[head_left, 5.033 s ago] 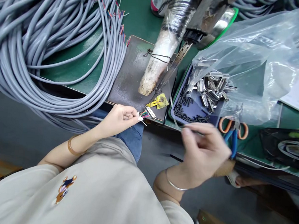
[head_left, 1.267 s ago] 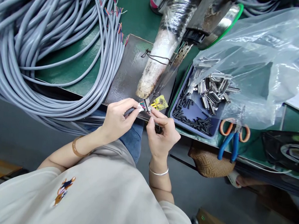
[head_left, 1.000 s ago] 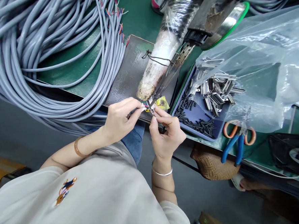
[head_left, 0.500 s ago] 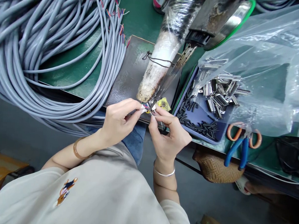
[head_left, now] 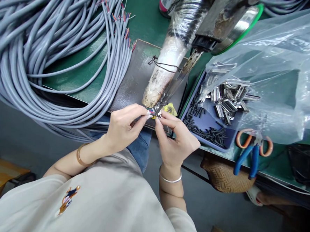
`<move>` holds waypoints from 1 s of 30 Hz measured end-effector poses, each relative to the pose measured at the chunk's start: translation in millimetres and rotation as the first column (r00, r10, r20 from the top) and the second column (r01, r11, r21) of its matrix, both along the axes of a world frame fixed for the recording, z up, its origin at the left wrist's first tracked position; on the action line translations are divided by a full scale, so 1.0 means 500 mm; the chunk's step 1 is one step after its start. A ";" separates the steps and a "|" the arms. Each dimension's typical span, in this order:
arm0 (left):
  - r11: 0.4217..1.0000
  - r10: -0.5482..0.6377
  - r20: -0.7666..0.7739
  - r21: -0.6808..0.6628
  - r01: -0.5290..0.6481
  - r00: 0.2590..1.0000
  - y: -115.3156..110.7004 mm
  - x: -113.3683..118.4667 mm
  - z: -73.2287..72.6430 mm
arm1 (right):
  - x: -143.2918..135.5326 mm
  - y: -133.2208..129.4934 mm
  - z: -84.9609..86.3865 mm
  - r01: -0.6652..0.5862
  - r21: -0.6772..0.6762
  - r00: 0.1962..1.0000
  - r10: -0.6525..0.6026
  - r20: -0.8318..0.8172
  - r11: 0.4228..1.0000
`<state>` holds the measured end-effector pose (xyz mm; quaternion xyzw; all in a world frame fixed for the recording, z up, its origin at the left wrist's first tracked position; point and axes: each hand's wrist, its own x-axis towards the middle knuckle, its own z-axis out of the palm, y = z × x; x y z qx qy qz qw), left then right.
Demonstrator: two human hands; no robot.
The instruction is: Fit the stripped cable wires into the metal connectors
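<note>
My left hand (head_left: 126, 128) is closed, with thumb and forefinger pinching thin coloured wires (head_left: 151, 111). White material shows at those fingertips; I cannot make out whether it is wire or a finger wrap. Opposite it, my right hand (head_left: 177, 140) is closed on a small metal connector (head_left: 158, 112), partly covered by the fingers. A soldering iron (head_left: 182, 72), mounted from above, points its dark tip down at the connector, where wires and connector meet. Beside the iron hangs a hose (head_left: 162, 74) wrapped in white and clear film, its scorched end just above the fingers.
Many grey cables (head_left: 98, 102) with stripped ends lie at left. On the right, a blue tray (head_left: 205, 121) holds black sleeves and metal connectors under a plastic bag (head_left: 277, 85). Pliers (head_left: 255, 153) lie at the table edge. A solder spool (head_left: 240, 28) and yellow sponge (head_left: 170, 109) are near the iron.
My right thumb and forefinger have shifted slightly and sit closer together at the connector. The left hand keeps its pinch. The whole view has moved a little.
</note>
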<state>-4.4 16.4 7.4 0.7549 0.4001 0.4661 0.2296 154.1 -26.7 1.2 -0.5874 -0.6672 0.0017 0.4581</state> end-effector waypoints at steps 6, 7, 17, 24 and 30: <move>1.000 -0.013 -0.004 0.017 0.013 1.000 0.001 0.000 0.001 | -0.003 -0.004 0.002 0.003 0.025 0.999 -0.004 0.034 1.000; 1.000 -0.015 0.004 0.011 0.015 1.000 0.001 0.000 0.002 | -0.003 -0.005 0.002 0.017 0.022 0.999 -0.018 0.037 1.000; 0.998 -0.033 -0.005 -0.061 0.033 0.999 -0.006 0.000 -0.003 | 0.002 -0.016 -0.001 0.002 -0.015 0.997 -0.001 0.081 1.000; 0.999 -0.032 -0.032 -0.042 0.030 0.999 -0.008 -0.001 -0.009 | 0.006 -0.014 -0.009 0.000 -0.012 0.998 0.001 0.061 1.000; 1.000 -0.004 -0.039 -0.012 0.004 0.999 -0.002 0.000 -0.003 | 0.002 -0.001 -0.001 0.005 0.000 0.998 -0.004 0.056 1.000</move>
